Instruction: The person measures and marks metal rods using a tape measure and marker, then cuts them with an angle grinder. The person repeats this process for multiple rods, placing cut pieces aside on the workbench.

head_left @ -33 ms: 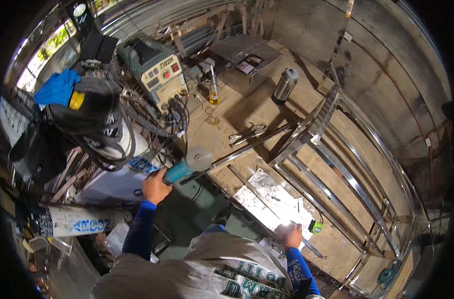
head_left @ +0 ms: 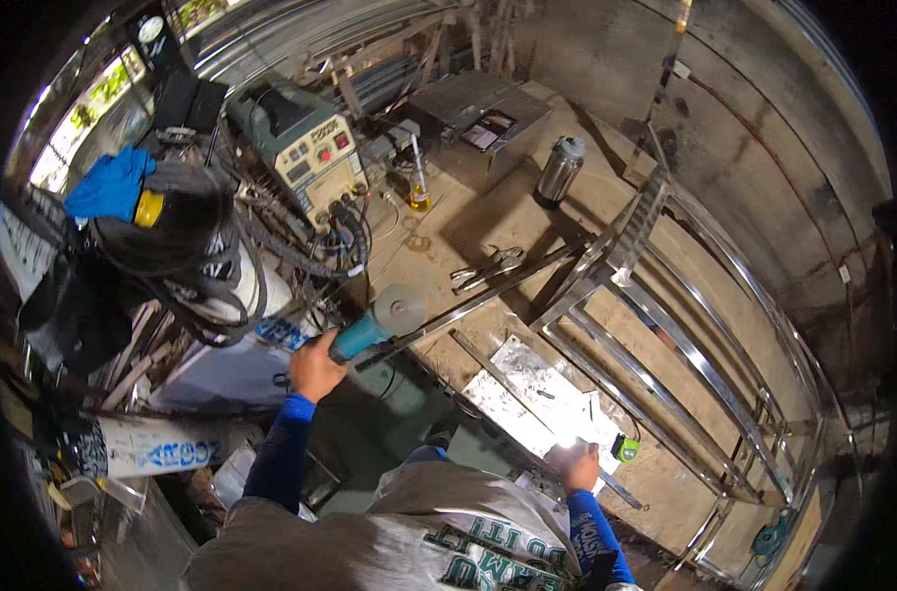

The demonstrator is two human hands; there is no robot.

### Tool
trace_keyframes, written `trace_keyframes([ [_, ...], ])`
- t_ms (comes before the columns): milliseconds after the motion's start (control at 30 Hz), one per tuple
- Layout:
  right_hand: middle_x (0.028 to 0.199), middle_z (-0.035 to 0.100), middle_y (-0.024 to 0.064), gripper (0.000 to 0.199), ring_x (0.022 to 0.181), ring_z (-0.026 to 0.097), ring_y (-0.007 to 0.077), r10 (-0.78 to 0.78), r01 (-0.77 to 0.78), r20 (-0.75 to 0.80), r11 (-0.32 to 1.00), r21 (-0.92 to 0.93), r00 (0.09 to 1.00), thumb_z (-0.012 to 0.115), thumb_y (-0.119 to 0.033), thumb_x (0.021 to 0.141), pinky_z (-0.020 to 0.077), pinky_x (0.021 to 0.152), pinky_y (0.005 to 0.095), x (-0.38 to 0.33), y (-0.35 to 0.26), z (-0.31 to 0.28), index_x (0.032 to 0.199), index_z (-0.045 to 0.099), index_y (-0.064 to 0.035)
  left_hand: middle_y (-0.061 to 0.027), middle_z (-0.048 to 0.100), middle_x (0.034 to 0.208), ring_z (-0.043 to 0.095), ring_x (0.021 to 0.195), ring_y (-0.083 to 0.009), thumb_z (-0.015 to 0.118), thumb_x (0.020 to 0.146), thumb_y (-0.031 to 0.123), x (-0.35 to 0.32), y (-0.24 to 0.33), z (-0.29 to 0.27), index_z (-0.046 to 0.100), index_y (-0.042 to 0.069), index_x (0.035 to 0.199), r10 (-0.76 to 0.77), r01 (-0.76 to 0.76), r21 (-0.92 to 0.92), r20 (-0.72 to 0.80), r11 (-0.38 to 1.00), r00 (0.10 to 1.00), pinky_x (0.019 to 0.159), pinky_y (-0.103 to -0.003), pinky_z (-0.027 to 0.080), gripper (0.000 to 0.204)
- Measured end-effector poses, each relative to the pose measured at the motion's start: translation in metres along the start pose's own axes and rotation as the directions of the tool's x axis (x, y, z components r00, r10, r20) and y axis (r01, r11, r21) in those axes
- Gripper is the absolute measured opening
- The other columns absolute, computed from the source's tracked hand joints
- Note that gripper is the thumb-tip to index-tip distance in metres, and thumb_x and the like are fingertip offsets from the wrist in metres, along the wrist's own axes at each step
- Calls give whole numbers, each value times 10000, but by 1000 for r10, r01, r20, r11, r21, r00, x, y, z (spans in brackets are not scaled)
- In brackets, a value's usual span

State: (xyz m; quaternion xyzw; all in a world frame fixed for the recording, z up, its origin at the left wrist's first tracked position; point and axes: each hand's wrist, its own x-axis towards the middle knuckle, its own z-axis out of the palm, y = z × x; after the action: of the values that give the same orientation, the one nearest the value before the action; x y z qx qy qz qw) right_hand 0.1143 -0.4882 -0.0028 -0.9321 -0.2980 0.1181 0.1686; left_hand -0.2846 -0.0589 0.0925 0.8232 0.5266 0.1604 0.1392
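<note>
My left hand [head_left: 317, 366] is wrapped round the body of a teal angle grinder [head_left: 362, 338]. The grinder's thin grey disc [head_left: 400, 309] is beside the near left end of a long metal bar [head_left: 448, 317] that juts past the bench edge. My right hand [head_left: 578, 465] is closed on a narrow flat metal strip [head_left: 508, 382], which passes under it and shows again beyond. Bright glare hides part of those fingers. Beneath the strip lies a white marked sheet [head_left: 515, 357]. Close to my right hand sits a green tape measure [head_left: 625, 448].
A welded frame of shiny square tubes [head_left: 700, 345] covers the bench's right side. Farther back are locking pliers [head_left: 488, 268], a steel flask [head_left: 562, 172] and a bottle of yellow liquid [head_left: 419, 192]. A welding machine [head_left: 316, 158], cables and a gas cylinder [head_left: 163, 441] stand at left.
My left hand and the grinder have shifted slightly to the right, bringing the disc a little nearer the long bar. The right hand has stayed in place on the strip.
</note>
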Motion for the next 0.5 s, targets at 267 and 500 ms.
trace_keyframes([
  [267,1278,601,260,510,1084,681,461,330,-332,-57,943,-16,942,764,-187,910,570,900,533,7,-13,7,1343,542,-32,-226,771,1166,737,1101,-426,868,748,302,128,63,86,635,176,1450,-147,133,81,203,988,968,928,-553,588,751],
  [500,1095,757,259,505,889,777,269,461,-436,189,519,735,867,728,-199,1026,615,823,385,-10,6,29,1458,538,-17,-193,769,1217,728,1141,-414,976,623,364,178,45,142,665,138,1404,-191,166,106,317,980,929,949,-517,595,870],
])
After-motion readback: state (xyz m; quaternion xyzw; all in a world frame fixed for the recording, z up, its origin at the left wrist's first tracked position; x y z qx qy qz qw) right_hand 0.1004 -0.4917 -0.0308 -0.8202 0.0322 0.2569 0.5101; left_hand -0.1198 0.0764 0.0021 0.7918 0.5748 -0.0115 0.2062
